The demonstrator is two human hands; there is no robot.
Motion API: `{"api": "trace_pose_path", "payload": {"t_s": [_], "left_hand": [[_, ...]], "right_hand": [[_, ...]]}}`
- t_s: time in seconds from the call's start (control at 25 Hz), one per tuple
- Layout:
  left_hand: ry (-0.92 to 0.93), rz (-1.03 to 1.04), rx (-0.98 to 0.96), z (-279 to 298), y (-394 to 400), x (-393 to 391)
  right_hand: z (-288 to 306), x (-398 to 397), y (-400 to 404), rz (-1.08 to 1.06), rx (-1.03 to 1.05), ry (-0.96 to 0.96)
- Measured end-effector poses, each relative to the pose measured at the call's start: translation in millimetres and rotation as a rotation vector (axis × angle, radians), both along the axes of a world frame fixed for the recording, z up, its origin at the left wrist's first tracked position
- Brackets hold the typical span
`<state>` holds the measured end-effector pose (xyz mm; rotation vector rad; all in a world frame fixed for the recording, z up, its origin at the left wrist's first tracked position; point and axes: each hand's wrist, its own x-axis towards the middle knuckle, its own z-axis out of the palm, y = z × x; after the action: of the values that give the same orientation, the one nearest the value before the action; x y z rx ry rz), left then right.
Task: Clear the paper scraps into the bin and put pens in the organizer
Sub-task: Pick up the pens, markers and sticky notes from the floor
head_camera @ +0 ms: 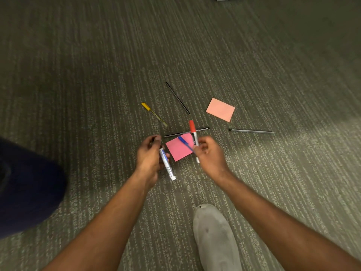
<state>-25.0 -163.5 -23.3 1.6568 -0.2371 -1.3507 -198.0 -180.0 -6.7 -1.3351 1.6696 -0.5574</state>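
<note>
Both hands were down over the carpet (97, 75): the left hand (148, 155) was wrapped around a white marker (167, 165), and the right hand (210, 155) was closed on a red-capped marker (193, 132) and a blue pen (184, 142). Right between them lay a hot-pink note (178, 150), with a thin black pen (185, 132) just behind it. A yellow pen (153, 113), another black pen (177, 98), a grey pen (252, 131) and a pale pink note (220, 109) were scattered further out.

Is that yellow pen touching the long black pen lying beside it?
Apart. The head view shows bare carpet between the yellow pen and the black pen along their whole lengths.
</note>
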Motion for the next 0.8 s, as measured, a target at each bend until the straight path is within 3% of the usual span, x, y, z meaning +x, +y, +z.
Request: {"api": "trace_pose_path", "payload": {"t_s": [0.2,0.32,0.44,0.52,0.68,0.8], "left_hand": [[0.226,0.163,-0.091,21,-19,-22],[0.259,0.132,-0.089,23,-17,-24],[0.125,0.080,-0.041,17,-15,-25],[0.087,0.113,0.004,14,-15,-23],[0.104,0.119,0.029,7,-14,-15],[0.066,0.087,0.054,-1,-15,-10]], "right_hand": [[14,44,29,0.088,0.074,-0.317],[9,40,33,0.134,0.091,-0.266],[3,28,27,0.212,0.066,-0.240],[-3,18,17,0.278,0.011,-0.142],[-33,-8,-9,0.357,-0.170,0.320],[-52,-15,-20,0.484,-0.222,0.446]]}}
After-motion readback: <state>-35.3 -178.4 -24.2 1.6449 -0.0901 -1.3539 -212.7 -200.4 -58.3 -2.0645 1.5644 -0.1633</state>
